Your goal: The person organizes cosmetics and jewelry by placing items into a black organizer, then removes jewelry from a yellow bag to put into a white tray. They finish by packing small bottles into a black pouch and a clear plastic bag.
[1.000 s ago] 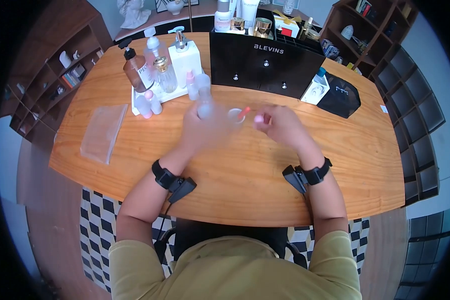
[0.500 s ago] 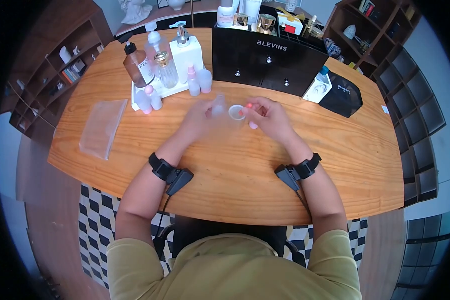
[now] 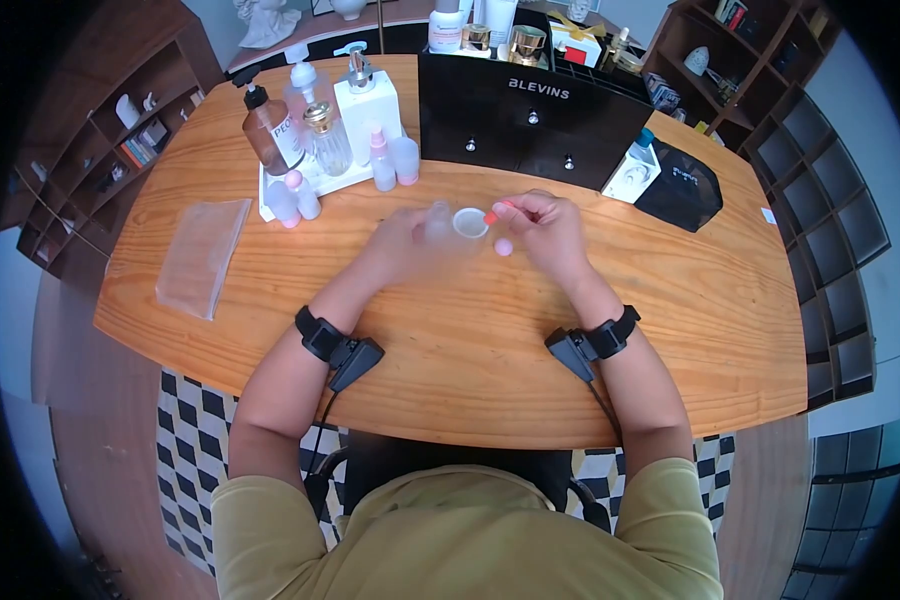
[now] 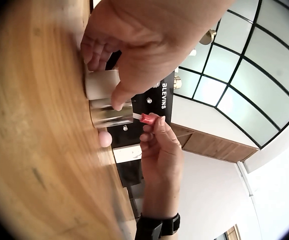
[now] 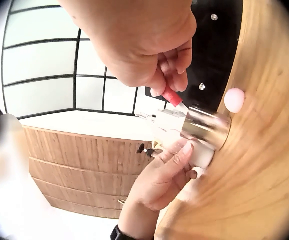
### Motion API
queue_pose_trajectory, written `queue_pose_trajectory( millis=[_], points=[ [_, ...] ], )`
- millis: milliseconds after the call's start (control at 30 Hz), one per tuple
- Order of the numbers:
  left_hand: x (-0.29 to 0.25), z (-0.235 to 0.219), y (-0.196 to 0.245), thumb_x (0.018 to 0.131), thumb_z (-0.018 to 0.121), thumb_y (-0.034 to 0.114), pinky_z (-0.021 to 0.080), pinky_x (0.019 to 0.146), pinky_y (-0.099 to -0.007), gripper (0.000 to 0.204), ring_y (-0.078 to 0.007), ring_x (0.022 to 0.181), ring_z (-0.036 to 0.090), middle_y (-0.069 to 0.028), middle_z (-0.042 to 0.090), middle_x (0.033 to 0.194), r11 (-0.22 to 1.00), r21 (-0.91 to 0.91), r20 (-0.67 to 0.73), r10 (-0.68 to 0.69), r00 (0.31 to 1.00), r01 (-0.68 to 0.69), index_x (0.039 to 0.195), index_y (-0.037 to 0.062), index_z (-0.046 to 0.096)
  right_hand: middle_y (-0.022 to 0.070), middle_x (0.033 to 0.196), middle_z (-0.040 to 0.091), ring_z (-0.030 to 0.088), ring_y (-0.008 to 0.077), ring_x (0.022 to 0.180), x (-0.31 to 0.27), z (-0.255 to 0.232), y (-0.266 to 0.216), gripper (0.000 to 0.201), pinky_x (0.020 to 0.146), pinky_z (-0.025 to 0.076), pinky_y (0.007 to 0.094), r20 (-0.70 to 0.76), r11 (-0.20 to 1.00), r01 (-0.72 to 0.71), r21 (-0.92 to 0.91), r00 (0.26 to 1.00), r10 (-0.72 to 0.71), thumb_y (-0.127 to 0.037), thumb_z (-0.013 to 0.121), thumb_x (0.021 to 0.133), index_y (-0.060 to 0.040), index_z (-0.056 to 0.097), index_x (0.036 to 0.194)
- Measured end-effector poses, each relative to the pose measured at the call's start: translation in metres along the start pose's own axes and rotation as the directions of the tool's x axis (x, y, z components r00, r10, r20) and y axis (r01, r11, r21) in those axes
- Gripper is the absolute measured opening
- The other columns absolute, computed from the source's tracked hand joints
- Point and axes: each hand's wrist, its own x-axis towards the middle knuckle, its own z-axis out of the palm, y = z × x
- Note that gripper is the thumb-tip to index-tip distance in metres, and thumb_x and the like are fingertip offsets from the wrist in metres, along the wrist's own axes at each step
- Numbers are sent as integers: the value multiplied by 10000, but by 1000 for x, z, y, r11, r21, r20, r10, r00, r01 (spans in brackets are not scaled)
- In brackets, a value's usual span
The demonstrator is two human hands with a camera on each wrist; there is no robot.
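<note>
My left hand (image 3: 398,242) holds a small translucent bottle (image 4: 102,84) upright on the table, its thumb reaching to the rim of a shiny metallic jar (image 4: 104,117) close beside it. In the head view the jar stands without a lid, its mouth pale inside. Between thumb and fingers, my right hand (image 3: 552,232) pinches a small spatula-like stick with a red handle (image 5: 173,97). Its pale end dips toward the jar's mouth. A round pink cap (image 5: 234,100) lies on the wooden table below the right hand. Blur covers part of the left hand in the head view.
A white tray (image 3: 315,187) with several pump and glass bottles stands at the back left, smaller pink-capped bottles beside it. Behind the hands is a black drawer box (image 3: 510,130). A clear pouch (image 3: 202,258) lies left; a black pouch (image 3: 685,190) lies right.
The right hand has put the pink cap down on the table and taken hold of the red-handled stick at the jar. The left hand has brought the bottle down beside the jar.
</note>
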Motion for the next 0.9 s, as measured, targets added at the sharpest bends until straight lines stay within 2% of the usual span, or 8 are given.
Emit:
queue_pose_trajectory(
  millis=[133,333,433,533,633,733,900],
  points=[
    [-1,1,-3,799,753,275,426,615,-274,305,-121,666,495,-27,546,741,999,-15,-15,28,1000,-28,891,13,628,36,710,593,551,69,533,0,7,13,123,521,413,206,43,993,60,-100,998,-56,-104,660,879,8,712,876],
    [0,0,-3,794,755,281,431,629,-277,302,-131,674,499,-43,551,744,1000,6,4,-20,1000,20,887,19,638,57,708,643,557,85,514,0,8,11,133,483,424,235,25,998,-30,-58,999,31,-123,679,862,4,706,890],
    [-2,-3,5,794,749,301,444,637,-298,320,-166,682,523,-74,562,765,999,41,15,-16,1000,16,906,22,640,46,738,665,554,72,528,0,7,9,171,490,431,221,30,984,-134,119,991,132,-142,669,879,23,690,921],
    [-6,-7,17,791,741,320,458,653,-330,342,-220,712,557,-121,578,818,998,60,-7,-20,1000,20,924,21,640,44,770,680,556,68,552,4,-1,5,205,508,441,210,-40,986,-110,121,992,116,-165,669,885,35,679,925],
    [-8,-7,27,785,735,333,468,678,-354,364,-265,755,577,-162,586,877,973,231,0,-1,1000,1,946,21,641,51,790,689,562,70,581,9,-10,4,214,531,446,210,-74,978,-130,162,987,143,-186,676,883,26,685,907],
    [-9,-9,37,780,734,331,469,687,-355,366,-268,766,578,-168,583,880,964,258,50,-75,996,60,958,24,645,50,795,691,566,70,604,11,-16,2,212,552,447,207,-53,960,-179,217,979,195,-204,678,883,6,693,901],
    [-13,-9,44,783,728,337,468,694,-360,366,-273,772,574,-162,576,878,969,246,43,-45,998,33,971,32,650,48,799,692,559,71,598,13,-20,8,206,555,439,204,-16,942,-223,251,972,234,-211,675,887,-6,697,887]
  ],
)
